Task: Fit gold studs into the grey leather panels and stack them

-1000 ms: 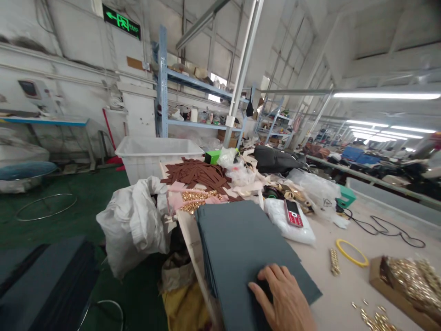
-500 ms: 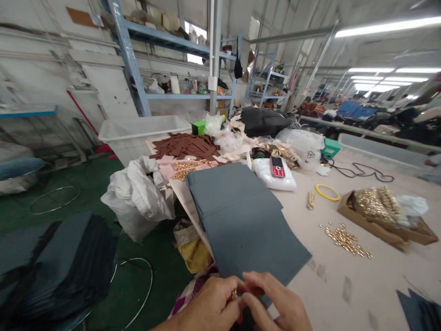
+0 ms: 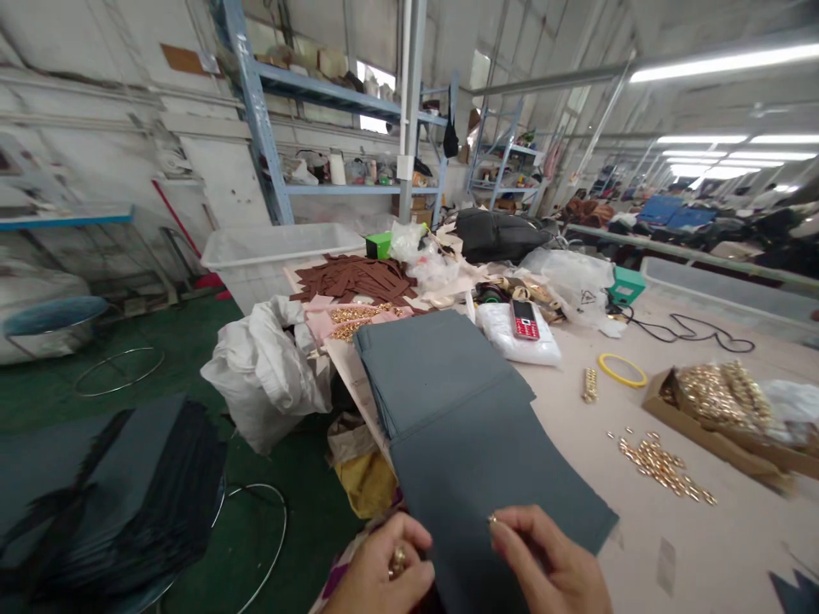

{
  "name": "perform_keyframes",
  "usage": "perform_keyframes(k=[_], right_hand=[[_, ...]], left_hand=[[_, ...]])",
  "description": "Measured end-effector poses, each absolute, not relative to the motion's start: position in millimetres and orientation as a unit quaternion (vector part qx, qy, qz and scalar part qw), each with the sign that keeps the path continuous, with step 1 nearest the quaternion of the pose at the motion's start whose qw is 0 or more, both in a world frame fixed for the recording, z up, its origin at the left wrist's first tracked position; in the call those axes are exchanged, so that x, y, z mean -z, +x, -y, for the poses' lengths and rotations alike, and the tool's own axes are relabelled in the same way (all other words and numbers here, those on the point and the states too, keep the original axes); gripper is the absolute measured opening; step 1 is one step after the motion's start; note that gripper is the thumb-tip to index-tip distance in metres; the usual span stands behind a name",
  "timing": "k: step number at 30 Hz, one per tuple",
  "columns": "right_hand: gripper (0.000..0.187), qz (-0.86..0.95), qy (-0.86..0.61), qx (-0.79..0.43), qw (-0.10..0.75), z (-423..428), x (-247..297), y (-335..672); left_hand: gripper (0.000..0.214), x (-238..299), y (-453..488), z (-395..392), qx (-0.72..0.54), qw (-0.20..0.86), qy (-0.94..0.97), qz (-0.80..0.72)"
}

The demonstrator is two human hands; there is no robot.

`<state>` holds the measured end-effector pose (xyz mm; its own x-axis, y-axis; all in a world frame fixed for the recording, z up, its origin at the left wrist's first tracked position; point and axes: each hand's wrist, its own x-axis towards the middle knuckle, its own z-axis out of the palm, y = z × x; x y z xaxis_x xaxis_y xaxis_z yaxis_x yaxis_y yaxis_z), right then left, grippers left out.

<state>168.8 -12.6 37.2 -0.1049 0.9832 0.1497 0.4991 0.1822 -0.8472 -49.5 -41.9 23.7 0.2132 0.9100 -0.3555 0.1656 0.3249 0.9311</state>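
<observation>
Right hand pinches a small gold stud on the grey sheet at the table's near edge; left hand curls around gold pieces.

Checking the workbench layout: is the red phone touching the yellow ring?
Apart. The head view shows bare table between the red phone and the yellow ring.

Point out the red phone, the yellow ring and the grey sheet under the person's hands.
Red phone (image 3: 525, 325): head view, on its keypad.
Yellow ring (image 3: 623, 370): head view, on its near rim.
Grey sheet (image 3: 486, 460): head view, on its bare middle.
</observation>
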Motion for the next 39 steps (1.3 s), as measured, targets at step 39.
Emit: perform_keyframes(k=[39], right_hand=[[0.027,0.486,-0.539,-0.610,0.319,-32.9,-43.2,173.1]], left_hand=[[0.060,-35.9,-15.5,2.0,-0.367,0.706,0.360,-0.488]])
